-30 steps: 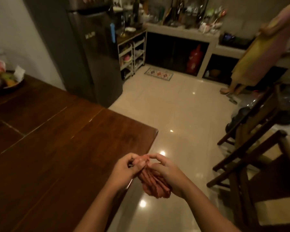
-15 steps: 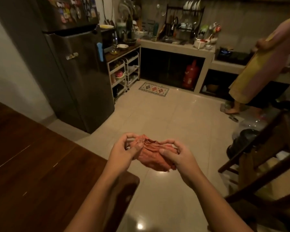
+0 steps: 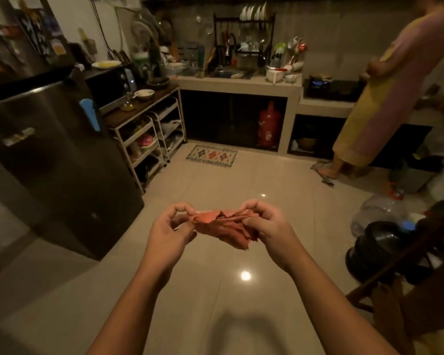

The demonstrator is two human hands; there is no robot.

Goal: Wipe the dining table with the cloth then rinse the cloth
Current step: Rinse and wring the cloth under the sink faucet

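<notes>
Cloth, reddish-orange and crumpled (image 3: pixel 223 226), hangs in the air between your two hands. Your left hand (image 3: pixel 169 231) pinches the cloth's left end between thumb and curled fingers. Your right hand (image 3: pixel 269 226) grips its right end, fingers curled over the top edge and thumb pressed against the near side. The top edge runs fairly straight from one hand to the other, and the rest sags in folds, with a ragged corner drooping under your right hand.

Below the cloth lies the pale glossy tiled floor (image 3: pixel 215 316), with a bright lamp reflection (image 3: pixel 245 275) on it. Left of the cloth stands a tall dark steel fridge (image 3: pixel 49 162). Beyond the cloth a small patterned mat (image 3: pixel 212 155) lies on the floor, and past it is a grey concrete kitchen desk (image 3: pixel 239 82) crowded with dishes, with a red gas cylinder (image 3: pixel 269 124) under it. Beyond the cloth to the left is a white wire shelf trolley (image 3: pixel 149 129). Far right of the cloth a person in a pink and yellow garment (image 3: pixel 385 98) stands at a lit stove (image 3: pixel 318 82). Right of the cloth you have a dark wooden chair (image 3: pixel 395 265) and a clear plastic water bottle (image 3: pixel 379 213).
</notes>
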